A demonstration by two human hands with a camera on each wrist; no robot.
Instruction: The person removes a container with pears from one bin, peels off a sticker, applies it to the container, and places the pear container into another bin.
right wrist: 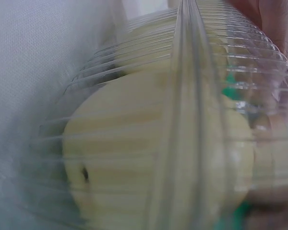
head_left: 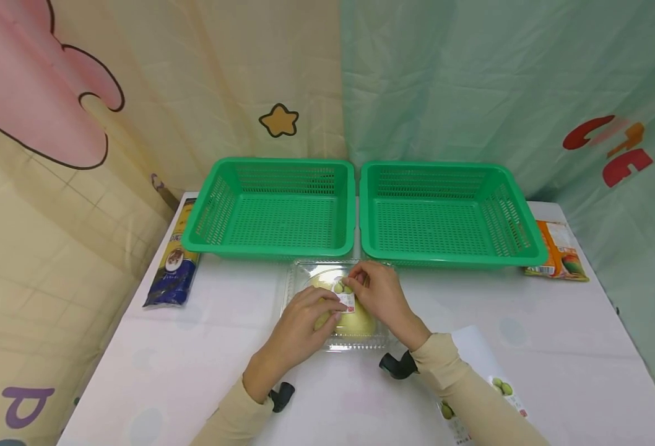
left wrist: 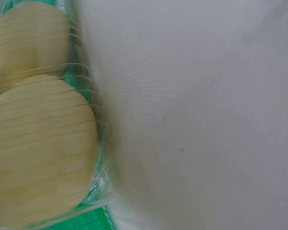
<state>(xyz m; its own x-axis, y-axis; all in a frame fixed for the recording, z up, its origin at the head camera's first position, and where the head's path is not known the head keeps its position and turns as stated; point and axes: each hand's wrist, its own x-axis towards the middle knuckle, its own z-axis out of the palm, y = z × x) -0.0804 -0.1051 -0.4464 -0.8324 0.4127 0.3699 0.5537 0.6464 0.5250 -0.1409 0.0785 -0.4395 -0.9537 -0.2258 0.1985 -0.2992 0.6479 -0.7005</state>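
Note:
A clear plastic clamshell box [head_left: 384,342] lies closed on the table, with pale yellow round fruits [head_left: 362,322] inside. On its lid is a small white label [head_left: 348,301] printed with green fruits. My right hand [head_left: 382,296] pinches the label's upper edge between thumb and fingertips. From the other side my left hand [head_left: 305,322] rests on the lid, its loosely bent fingers touching the label's left edge. Two of the fruits [left wrist: 43,148] show through the ribbed side in the left wrist view. The right wrist view looks through the box wall [right wrist: 187,120] at close range.
Two green baskets [head_left: 283,251] [head_left: 455,257] stand side by side behind the box. A blue and yellow packet [head_left: 173,272] lies at left, an orange packet [head_left: 564,251] at right. Under my right forearm is a white label sheet [head_left: 475,350].

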